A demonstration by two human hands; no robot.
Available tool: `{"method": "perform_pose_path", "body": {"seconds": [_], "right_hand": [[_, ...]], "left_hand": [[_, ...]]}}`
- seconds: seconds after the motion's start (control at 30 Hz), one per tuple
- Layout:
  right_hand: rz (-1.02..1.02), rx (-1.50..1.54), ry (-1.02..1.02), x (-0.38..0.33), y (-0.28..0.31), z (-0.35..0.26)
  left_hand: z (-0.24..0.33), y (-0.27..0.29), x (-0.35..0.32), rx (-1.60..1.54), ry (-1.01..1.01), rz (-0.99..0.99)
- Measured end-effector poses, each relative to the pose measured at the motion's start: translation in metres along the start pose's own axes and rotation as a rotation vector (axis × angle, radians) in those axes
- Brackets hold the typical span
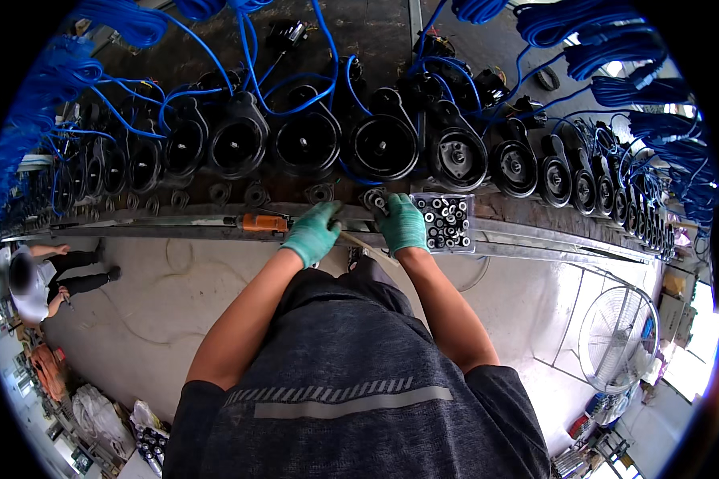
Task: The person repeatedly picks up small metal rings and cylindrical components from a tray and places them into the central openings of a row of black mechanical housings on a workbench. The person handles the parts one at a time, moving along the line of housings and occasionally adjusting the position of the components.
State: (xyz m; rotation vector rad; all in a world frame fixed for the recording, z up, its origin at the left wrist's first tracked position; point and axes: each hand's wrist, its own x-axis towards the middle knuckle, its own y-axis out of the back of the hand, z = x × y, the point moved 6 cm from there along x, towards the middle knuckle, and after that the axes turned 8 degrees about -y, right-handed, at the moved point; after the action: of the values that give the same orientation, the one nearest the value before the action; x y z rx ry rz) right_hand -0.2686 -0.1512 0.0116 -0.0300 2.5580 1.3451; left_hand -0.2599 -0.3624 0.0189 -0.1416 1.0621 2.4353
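My left hand (313, 233), in a green glove, is over the bench's front edge with thumb and fingers apart, and nothing shows between them. Just left of it lies an orange power screwdriver (264, 223) with a black front end. My right hand (405, 224), also green-gloved, has its fingertips closed on a small dark round part (375, 200) at the bench edge. Its underside is hidden by the fingers. Against that hand's right side stands a clear plastic tray (471, 209) of small black-and-silver ring-shaped pieces. Beyond both hands stands an open round black housing (384, 146) with a central stud.
More black housings (307, 137) line the bench both ways, those on the right fitted with discs (514, 168). Bundled blue cables (567, 24) hang above. Flanged dark parts (319, 194) lie along the edge. Behind are a large fan (617, 339) and a seated person (36, 279).
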Motion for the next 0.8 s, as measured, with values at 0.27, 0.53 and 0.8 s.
{"method": "perform_pose_path", "body": {"seconds": [0.27,0.53,0.8], "right_hand": [[-0.018,-0.138,0.013,0.014,-0.028,0.012],[0.014,0.287,-0.241,0.008,-0.031,0.036],[-0.025,0.279,-0.334,0.022,-0.030,0.034]], "left_hand": [[0.034,-0.011,0.032,0.066,-0.082,-0.143],[0.032,-0.031,0.042,0.224,-0.140,-0.210],[0.035,-0.032,0.045,0.312,-0.130,-0.225]]}}
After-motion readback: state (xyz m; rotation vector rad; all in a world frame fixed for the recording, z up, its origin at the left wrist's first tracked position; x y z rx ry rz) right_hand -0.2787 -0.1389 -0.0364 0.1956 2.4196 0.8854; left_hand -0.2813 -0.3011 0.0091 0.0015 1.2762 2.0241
